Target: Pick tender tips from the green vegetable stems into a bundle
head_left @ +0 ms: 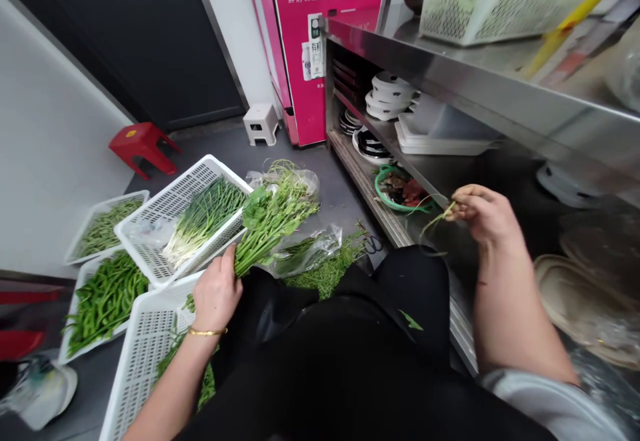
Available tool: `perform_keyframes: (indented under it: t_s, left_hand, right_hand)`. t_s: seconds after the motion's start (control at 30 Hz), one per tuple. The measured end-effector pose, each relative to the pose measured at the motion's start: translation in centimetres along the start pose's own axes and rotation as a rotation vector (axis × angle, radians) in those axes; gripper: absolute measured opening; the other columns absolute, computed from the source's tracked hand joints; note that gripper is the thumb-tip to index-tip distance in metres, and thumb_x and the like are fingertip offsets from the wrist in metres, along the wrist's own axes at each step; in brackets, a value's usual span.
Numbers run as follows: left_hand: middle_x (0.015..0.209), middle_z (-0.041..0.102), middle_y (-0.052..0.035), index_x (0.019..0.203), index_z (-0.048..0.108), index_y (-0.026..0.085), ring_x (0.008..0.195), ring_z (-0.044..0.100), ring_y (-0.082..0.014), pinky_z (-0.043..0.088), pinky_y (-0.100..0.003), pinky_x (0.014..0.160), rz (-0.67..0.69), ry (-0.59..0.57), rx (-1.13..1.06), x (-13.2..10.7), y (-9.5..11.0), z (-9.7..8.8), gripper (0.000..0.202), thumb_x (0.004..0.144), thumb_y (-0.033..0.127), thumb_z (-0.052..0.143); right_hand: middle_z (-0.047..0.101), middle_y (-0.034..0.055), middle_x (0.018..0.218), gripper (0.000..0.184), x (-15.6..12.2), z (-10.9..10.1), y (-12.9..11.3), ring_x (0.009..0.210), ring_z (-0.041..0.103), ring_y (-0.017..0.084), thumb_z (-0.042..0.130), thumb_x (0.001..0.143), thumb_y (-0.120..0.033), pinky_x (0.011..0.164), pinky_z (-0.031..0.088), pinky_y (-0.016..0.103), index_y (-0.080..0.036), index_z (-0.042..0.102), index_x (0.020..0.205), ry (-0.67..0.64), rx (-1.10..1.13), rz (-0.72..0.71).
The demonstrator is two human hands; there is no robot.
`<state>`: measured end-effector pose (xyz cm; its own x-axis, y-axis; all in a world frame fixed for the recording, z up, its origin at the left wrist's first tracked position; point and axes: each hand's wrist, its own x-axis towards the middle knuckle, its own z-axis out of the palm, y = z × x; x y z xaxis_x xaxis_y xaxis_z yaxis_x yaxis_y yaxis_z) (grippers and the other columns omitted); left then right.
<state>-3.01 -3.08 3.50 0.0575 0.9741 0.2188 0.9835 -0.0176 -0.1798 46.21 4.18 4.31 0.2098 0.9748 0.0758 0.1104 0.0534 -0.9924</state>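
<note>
My left hand (pixel 215 291) is closed round the stem ends of a bunch of leafy greens (pixel 275 218), which points away from me over the floor. On my right, my right hand (pixel 483 211) is raised in front of the steel shelving, its fingertips pinching a thin, pale green stem (pixel 435 220) that dangles to the left. Between my knees lie a heap of green trimmings (pixel 327 271) and a clear plastic bag (pixel 313 248) with greens in it. Scissors (pixel 373 244) rest beside the heap. Under my left forearm stands a white basket (pixel 135 348) with some greens.
White baskets on the left hold scallions (pixel 207 211), green peppers (pixel 107 298) and green beans (pixel 105 228). A steel shelf unit (pixel 450 74) with dishes and a green colander (pixel 383 191) runs along the right. Red (pixel 140 141) and white (pixel 261 121) stools stand farther off. A shoe (pixel 43 388) shows at left.
</note>
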Motion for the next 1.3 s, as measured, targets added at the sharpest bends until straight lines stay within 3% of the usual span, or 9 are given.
perform_keyframes:
  t_s: [0.13, 0.2, 0.33, 0.47, 0.73, 0.93, 1.03, 1.17, 1.3]
  left_hand:
    - [0.092, 0.06, -0.0113, 0.13, 0.039, 0.012, 0.082, 0.058, -0.0247, 0.044, -0.031, 0.067, 0.004, 0.022, -0.008, 0.0, 0.3, 0.2, 0.055, 0.075, 0.014, 0.045]
    - [0.089, 0.06, -0.0106, 0.129, 0.041, 0.011, 0.079, 0.058, -0.0243, 0.043, -0.031, 0.066, 0.02, 0.026, -0.008, 0.0, 0.8, 0.3, 0.054, 0.075, 0.014, 0.045]
    - [0.086, 0.058, -0.0103, 0.129, 0.042, 0.01, 0.078, 0.057, -0.0245, 0.043, -0.031, 0.065, 0.055, 0.03, -0.017, 0.1, 1.9, 0.1, 0.055, 0.074, 0.013, 0.045]
    - [0.09, 0.058, -0.0107, 0.13, 0.04, 0.012, 0.078, 0.057, -0.0244, 0.043, -0.032, 0.065, 0.054, 0.03, -0.056, 0.0, 2.4, -0.3, 0.058, 0.073, 0.013, 0.047]
    - [0.088, 0.057, -0.0086, 0.131, 0.038, 0.014, 0.076, 0.056, -0.0224, 0.043, -0.03, 0.065, 0.076, 0.013, -0.075, -0.3, 2.4, -0.1, 0.059, 0.072, 0.012, 0.047]
    - [0.08, 0.055, -0.0088, 0.131, 0.039, 0.011, 0.07, 0.054, -0.0228, 0.042, -0.032, 0.064, 0.179, 0.041, -0.017, -0.6, 2.5, -0.2, 0.057, 0.075, 0.012, 0.044]
    - [0.083, 0.056, -0.01, 0.13, 0.041, 0.012, 0.074, 0.055, -0.0239, 0.043, -0.033, 0.067, 0.154, 0.021, -0.129, -0.6, 2.4, -0.2, 0.057, 0.074, 0.011, 0.044]
    - [0.092, 0.06, -0.0081, 0.12, 0.048, 0.017, 0.081, 0.057, -0.0218, 0.045, -0.033, 0.07, -0.016, -0.118, -0.701, 0.2, 2.4, 0.3, 0.044, 0.077, 0.02, 0.047]
    - [0.066, 0.051, 0.001, 0.113, 0.051, 0.012, 0.052, 0.048, -0.0112, 0.042, -0.027, 0.052, -0.209, -0.416, -1.627, 1.4, 3.7, 0.1, 0.042, 0.076, 0.032, 0.057]
  right_hand:
    - [0.064, 0.0069, 0.082, 0.02, -1.6, 5.5, 0.0, 0.071, 0.063, 0.019, 0.063, 0.072, -0.034, 0.063, 0.05, 0.031, -0.021, 0.065, 0.087, -0.462, -0.642, -0.127]
    - [0.063, 0.009, 0.093, 0.021, -3.1, 9.3, -1.2, 0.076, 0.063, 0.02, 0.06, 0.076, -0.031, 0.066, 0.05, 0.032, -0.019, 0.065, 0.092, -0.426, -0.914, -0.351]
    - [0.06, 0.0065, 0.099, 0.023, -5.5, 15.7, -4.8, 0.087, 0.059, 0.014, 0.045, 0.087, -0.023, 0.074, 0.047, 0.025, -0.021, 0.061, 0.104, -0.432, -0.765, -0.831]
    - [0.056, 0.009, 0.105, 0.027, -6.0, 19.3, -6.1, 0.084, 0.057, 0.015, 0.043, 0.089, -0.029, 0.067, 0.045, 0.024, -0.019, 0.057, 0.109, -0.42, -0.845, -0.965]
    - [0.058, 0.0073, 0.096, 0.028, -7.5, 18.3, -4.7, 0.077, 0.058, 0.013, 0.044, 0.089, -0.034, 0.062, 0.044, 0.022, -0.02, 0.057, 0.11, -0.514, -0.906, -0.95]
    - [0.059, 0.0071, 0.103, 0.024, -5.2, 15.8, -7.8, 0.09, 0.058, 0.014, 0.045, 0.088, -0.025, 0.075, 0.048, 0.025, -0.021, 0.061, 0.106, -0.242, -0.705, -0.921]
    - [0.056, 0.0076, 0.112, 0.028, -4.5, 15.3, -9.0, 0.096, 0.057, 0.017, 0.045, 0.087, -0.022, 0.078, 0.049, 0.028, -0.022, 0.058, 0.112, -0.252, -0.747, -0.9]
    - [0.06, 0.0082, 0.1, 0.023, -6.6, 15.6, -8.2, 0.09, 0.059, 0.016, 0.048, 0.084, -0.02, 0.074, 0.05, 0.028, -0.02, 0.061, 0.103, -0.288, -0.554, -0.925]
    - [0.063, 0.006, 0.083, 0.019, -9.0, 17.6, -4.3, 0.073, 0.059, 0.014, 0.054, 0.082, -0.026, 0.067, 0.049, 0.026, -0.017, 0.061, 0.097, -0.54, -0.363, -0.718]
